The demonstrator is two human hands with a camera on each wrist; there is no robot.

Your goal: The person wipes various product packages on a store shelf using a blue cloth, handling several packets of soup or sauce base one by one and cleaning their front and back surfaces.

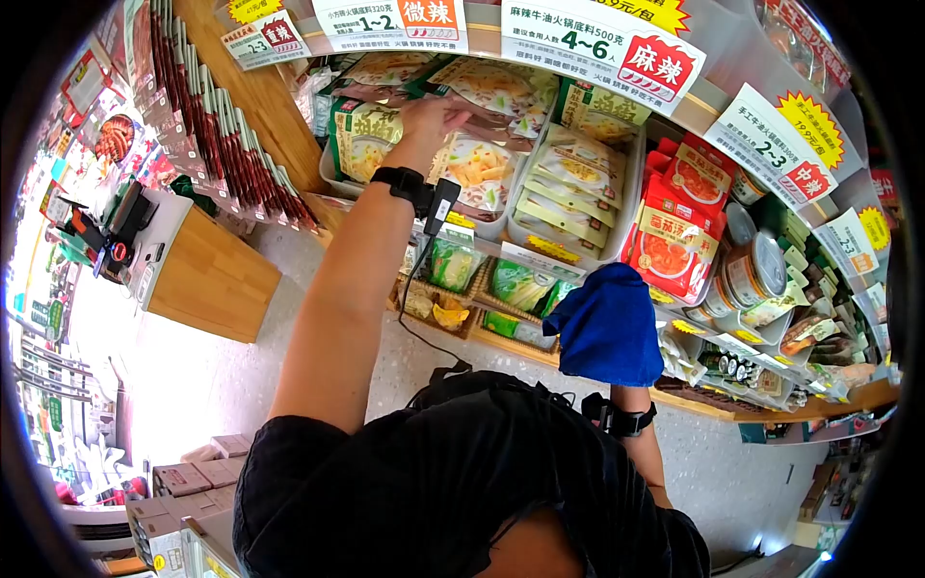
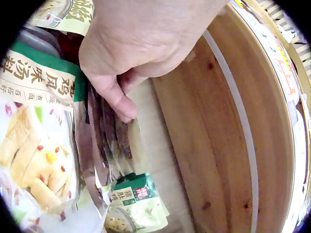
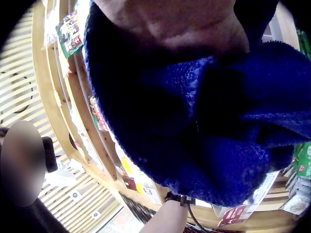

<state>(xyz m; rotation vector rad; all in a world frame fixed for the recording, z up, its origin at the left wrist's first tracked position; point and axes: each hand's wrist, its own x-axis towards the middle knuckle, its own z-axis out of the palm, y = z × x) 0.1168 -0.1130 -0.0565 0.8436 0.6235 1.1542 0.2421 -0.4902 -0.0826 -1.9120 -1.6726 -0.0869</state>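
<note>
In the head view my left hand [image 1: 427, 125] reaches in among soup packets [image 1: 477, 171] on the upper shelf. The left wrist view shows the left hand [image 2: 141, 48] with its thumb bent over the edges of several upright packets [image 2: 104, 131], gripping them beside the wooden shelf side. A green-topped packet [image 2: 141, 201] lies below the hand. My right hand is covered by a blue cloth [image 1: 612, 328] in front of the shelves. In the right wrist view the palm [image 3: 180, 24] shows above the cloth [image 3: 214, 165]; its fingers are hidden.
Bins of pale packets [image 1: 568, 188] and red packets [image 1: 674, 231] stand to the right, with cans [image 1: 756, 270] beyond. Price cards [image 1: 602, 48] hang along the shelf edge above. A wooden counter [image 1: 212, 270] stands at left. Another person [image 3: 23, 162] appears in the right wrist view.
</note>
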